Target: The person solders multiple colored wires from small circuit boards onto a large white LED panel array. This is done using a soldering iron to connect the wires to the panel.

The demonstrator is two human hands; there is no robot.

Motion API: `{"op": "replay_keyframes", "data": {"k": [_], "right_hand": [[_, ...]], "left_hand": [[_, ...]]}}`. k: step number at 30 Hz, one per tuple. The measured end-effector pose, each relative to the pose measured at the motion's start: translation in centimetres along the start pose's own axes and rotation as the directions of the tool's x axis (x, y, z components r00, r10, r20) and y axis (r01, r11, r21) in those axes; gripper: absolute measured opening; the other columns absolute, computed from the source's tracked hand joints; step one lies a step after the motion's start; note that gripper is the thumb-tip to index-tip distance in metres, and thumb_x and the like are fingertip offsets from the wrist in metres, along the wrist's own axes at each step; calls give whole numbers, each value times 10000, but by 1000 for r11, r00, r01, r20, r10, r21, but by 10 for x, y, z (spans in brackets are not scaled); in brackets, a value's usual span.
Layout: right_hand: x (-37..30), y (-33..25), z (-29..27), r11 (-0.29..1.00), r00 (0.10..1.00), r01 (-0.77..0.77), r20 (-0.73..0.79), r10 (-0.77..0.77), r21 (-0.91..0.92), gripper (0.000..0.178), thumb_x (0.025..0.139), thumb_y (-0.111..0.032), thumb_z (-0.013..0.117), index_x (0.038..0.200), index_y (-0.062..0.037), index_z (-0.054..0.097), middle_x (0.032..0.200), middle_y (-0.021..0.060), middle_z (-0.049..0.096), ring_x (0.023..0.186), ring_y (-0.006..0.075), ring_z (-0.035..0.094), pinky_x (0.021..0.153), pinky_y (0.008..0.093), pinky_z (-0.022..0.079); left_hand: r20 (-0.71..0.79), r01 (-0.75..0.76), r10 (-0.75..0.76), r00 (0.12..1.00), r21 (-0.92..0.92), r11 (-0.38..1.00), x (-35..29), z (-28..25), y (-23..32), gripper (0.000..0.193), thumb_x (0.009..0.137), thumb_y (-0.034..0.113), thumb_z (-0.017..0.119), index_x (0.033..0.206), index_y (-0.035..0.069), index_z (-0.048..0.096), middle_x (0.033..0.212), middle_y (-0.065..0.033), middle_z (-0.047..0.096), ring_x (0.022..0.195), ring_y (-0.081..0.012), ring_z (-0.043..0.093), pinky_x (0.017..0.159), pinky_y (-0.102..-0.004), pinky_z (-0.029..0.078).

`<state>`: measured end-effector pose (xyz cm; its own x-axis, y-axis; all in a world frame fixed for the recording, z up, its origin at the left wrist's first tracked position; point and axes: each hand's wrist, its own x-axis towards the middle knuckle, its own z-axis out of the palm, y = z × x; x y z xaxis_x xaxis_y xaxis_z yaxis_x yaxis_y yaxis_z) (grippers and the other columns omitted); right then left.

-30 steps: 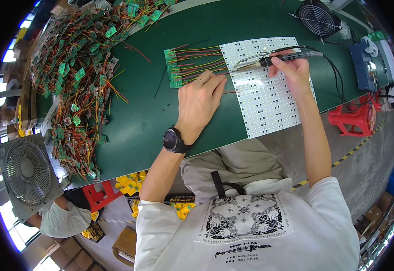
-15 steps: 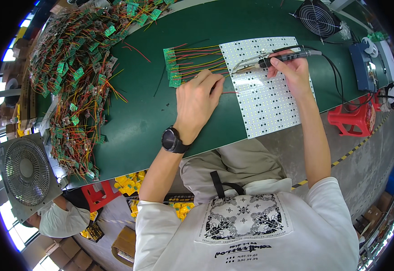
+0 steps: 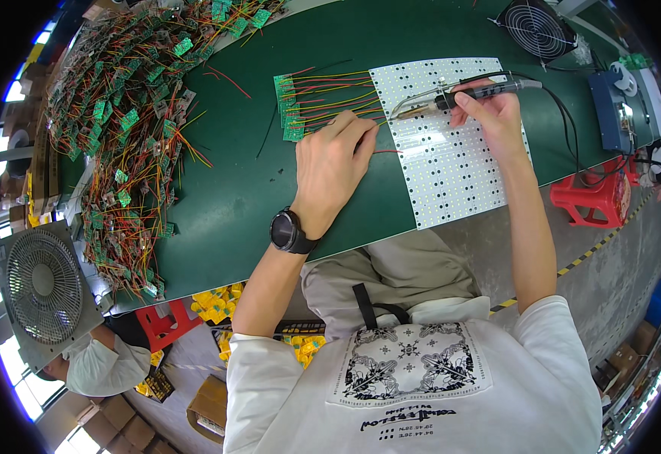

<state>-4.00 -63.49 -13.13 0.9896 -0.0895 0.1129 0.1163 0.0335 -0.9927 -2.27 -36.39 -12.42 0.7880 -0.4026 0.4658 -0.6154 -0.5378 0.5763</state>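
Note:
My right hand point(image 3: 493, 117) grips a soldering iron point(image 3: 476, 95) with a thin guide tube along it. Its tip is over the left edge of a white LED panel point(image 3: 459, 178), which carries rows of small yellowish squares and dark dots. To the panel's left, several small green circuit boards point(image 3: 286, 98) stand in a column, and red and yellow wires point(image 3: 338, 92) run from them to the panel edge. Over the lowest wires, my left hand point(image 3: 330, 163) is closed in a pinch, apparently on a wire; its fingertips are partly hidden. A red wire end sticks out beyond it.
A big heap of wired circuit boards point(image 3: 118, 129) covers the table's left side. At the back right are a black fan point(image 3: 535, 34) and a blue soldering station point(image 3: 609, 110) with cables. A grey fan point(image 3: 43, 280) and another person point(image 3: 107, 367) are at the lower left; a red stool point(image 3: 592, 198) stands right.
My left fingertips have shifted slightly at the wires. The soldering iron stays at nearly the same place on the panel edge, and the whole view has moved a little.

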Motion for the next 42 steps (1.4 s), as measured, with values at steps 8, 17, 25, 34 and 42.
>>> {"op": "replay_keyframes", "data": {"k": [8, 17, 25, 34, 42], "right_hand": [[3, 2, -2, 999, 999, 7, -53, -5, 41, 206, 879, -93, 693, 1020, 50, 648, 758, 126, 677, 628, 193, 658, 582, 293, 516], [12, 2, -12, 986, 995, -50, -77, 62, 156, 228, 887, -143, 707, 1017, 36, 652, 770, 112, 683, 641, 182, 652, 608, 290, 507], [12, 1, -15, 984, 995, -91, 48, 84, 153, 240, 892, -142, 706, 1047, 26, 631, 819, 109, 683, 673, 173, 639, 625, 282, 487], [0, 1, -8, 993, 997, -40, -64, 47, 115, 202, 875, -85, 699, 1023, 38, 636, 777, 102, 667, 636, 167, 630, 585, 282, 474], [-3, -3, -7, 999, 1000, 10, -3, -9, 41, 183, 857, -62, 708, 989, 47, 644, 769, 117, 674, 643, 181, 658, 587, 282, 504]], "left_hand": [[8, 1, -1, 1000, -6, 1000, 1, 1, -4, 77, 829, 84, 717, 891, 41, 704, 769, -48, 634, 524, -191, 555, 497, -305, 442], [30, 10, -6, 1000, -146, 989, 8, -8, 9, 99, 925, 100, 619, 938, 30, 688, 861, -74, 619, 569, -200, 559, 538, -313, 448], [206, -41, 86, 975, -214, 976, 6, -19, 3, 216, 979, 155, 551, 833, 12, 620, 740, -114, 598, 595, -287, 560, 557, -364, 439], [95, -131, 128, 987, 27, 991, 6, -11, 4, 175, 914, 147, 637, 790, 24, 620, 766, -82, 607, 626, -317, 592, 552, -395, 473], [37, -90, 89, 995, 7, 996, 3, -4, -4, 74, 820, 133, 734, 861, 72, 731, 779, -41, 631, 626, -252, 623, 550, -345, 488]]}}
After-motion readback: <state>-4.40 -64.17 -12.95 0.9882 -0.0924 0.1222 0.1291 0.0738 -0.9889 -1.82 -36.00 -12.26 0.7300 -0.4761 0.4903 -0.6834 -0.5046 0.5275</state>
